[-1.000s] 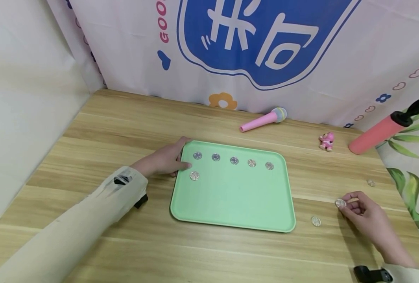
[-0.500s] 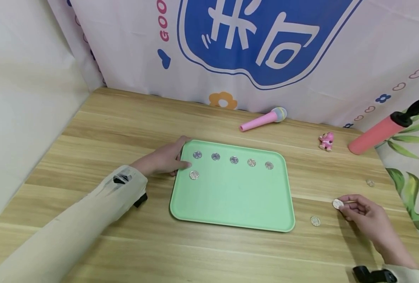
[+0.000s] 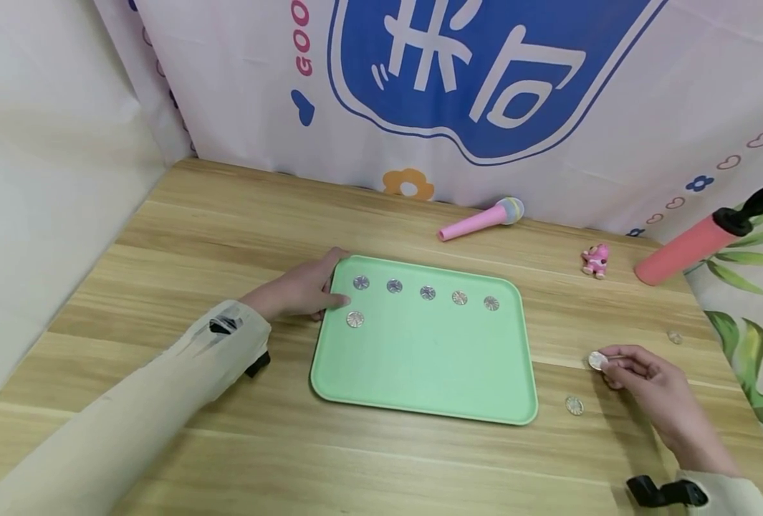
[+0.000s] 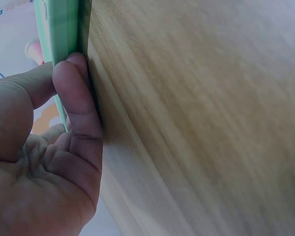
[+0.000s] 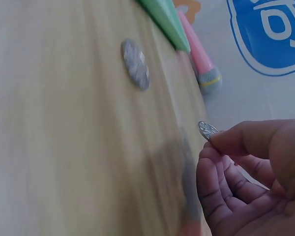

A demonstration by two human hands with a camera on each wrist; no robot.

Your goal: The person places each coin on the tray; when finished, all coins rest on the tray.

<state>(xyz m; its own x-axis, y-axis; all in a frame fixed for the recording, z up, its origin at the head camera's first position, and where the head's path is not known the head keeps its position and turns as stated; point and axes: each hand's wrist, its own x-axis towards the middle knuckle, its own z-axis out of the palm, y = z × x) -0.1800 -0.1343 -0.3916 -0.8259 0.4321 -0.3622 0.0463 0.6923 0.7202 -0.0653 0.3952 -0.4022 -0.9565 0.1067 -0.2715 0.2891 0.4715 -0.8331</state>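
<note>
My left hand (image 3: 300,289) grips the left edge of a green tray (image 3: 420,373), thumb over the rim and fingers at its outer side and underneath. On the tray lie several silver coins: a row along the far side, and one coin (image 3: 354,319) below the row's left end. To the right of the tray, my right hand (image 3: 645,383) pinches a coin (image 3: 597,360) between thumb and fingertips, above the table. Another coin (image 3: 574,405) lies flat on the wood between that hand and the tray. In the right wrist view the pinched coin (image 5: 207,130) sticks out past the thumb.
A pink toy microphone (image 3: 481,220) lies behind the tray. At the back right are a small pink figurine (image 3: 595,260) and a red cylinder with a black top (image 3: 690,247). One more small coin-like disc (image 3: 675,337) lies near the table's right edge. A printed cloth (image 3: 239,86) hangs behind.
My right hand has moved left, toward the tray, with the coin pinched in it. The left hand has stayed on the tray's edge, and the coins on the tray lie as before.
</note>
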